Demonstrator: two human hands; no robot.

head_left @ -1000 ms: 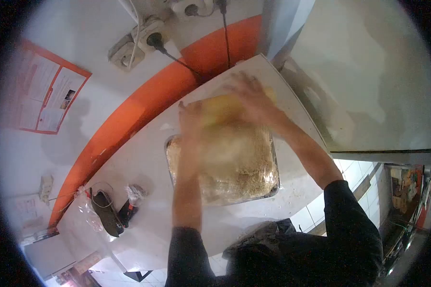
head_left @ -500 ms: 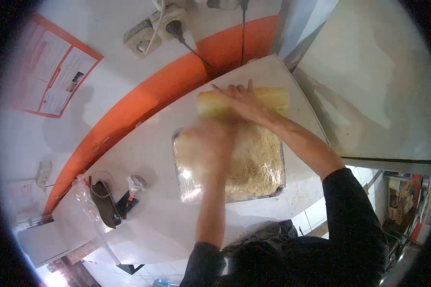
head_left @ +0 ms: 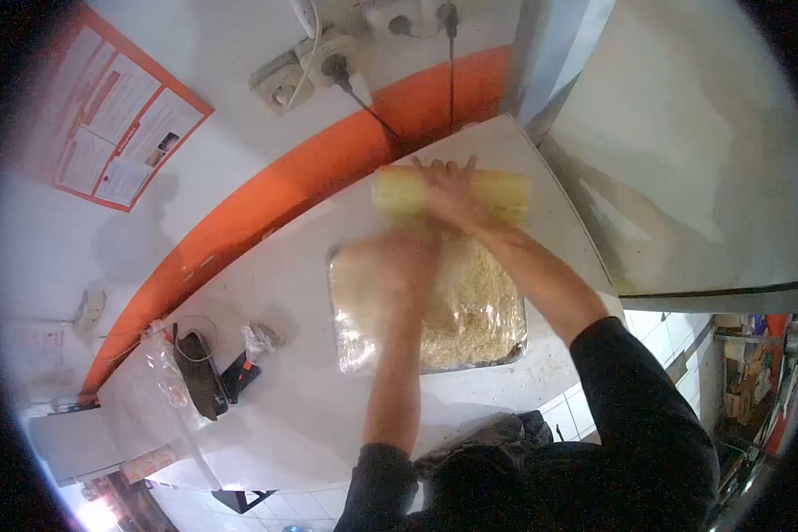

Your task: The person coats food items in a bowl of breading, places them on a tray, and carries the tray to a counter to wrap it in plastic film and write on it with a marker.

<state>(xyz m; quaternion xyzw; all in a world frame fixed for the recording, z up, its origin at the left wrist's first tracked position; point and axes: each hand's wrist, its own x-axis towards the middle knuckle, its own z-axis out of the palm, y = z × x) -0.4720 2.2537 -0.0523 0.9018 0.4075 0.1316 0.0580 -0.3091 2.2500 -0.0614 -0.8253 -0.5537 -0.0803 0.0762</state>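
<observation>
A yellow roll of cling film (head_left: 501,197) lies along the far side of a rectangular tray (head_left: 516,359). My right hand (head_left: 452,193) is over the roll's middle, its fingers reaching past the far edge and holding it. The tray is full of a crumbly, pale yellow-brown food (head_left: 479,306) under shiny clear film. My left hand (head_left: 410,253) is over the tray's far part, just below the roll. Motion smears its fingers, so whether they grip the film cannot be made out.
On the white table (head_left: 284,381), to the left, lie a dark elongated case (head_left: 197,372), a black and orange object (head_left: 238,377) and crumpled clear plastic (head_left: 260,341). Plugs and sockets (head_left: 306,75) are on the wall behind. A pale panel (head_left: 683,177) stands at right.
My right hand has shifted slightly along the roll, with its fingers now more together. My left hand stays blurred over the tray's far part. The whole view has tilted a little.
</observation>
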